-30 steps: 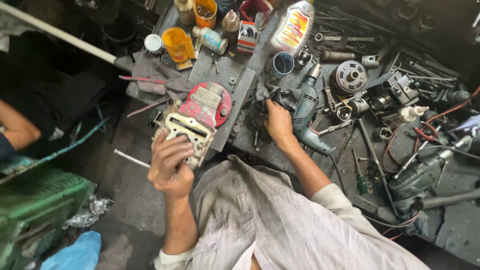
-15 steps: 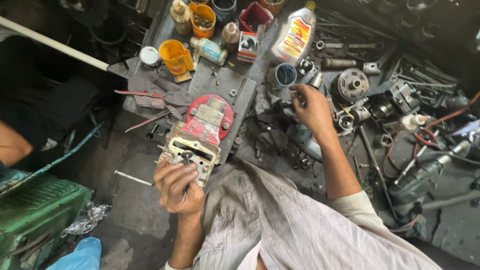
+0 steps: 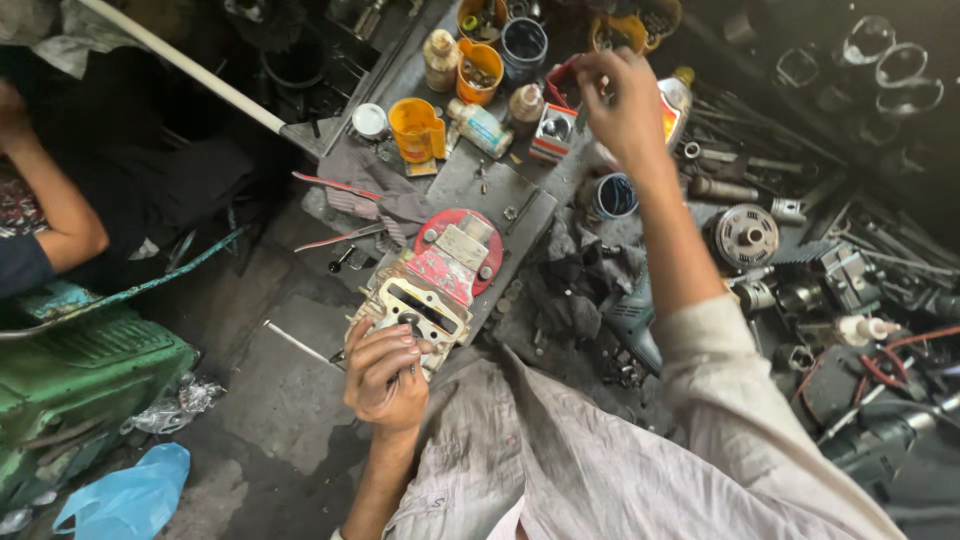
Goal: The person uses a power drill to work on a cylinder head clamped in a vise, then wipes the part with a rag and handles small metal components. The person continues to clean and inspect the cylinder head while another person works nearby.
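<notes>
Left hand (image 3: 385, 375) fingers curled, gripping red engine part (image 3: 432, 285); right hand (image 3: 622, 105) fingers' state unclear, over cluttered containers.

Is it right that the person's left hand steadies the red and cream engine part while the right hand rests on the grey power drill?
Not quite. The left hand does steady the red and cream engine part, but the head view shows the right hand raised far over the containers beside the oil bottle, well away from the grey power drill.
</notes>
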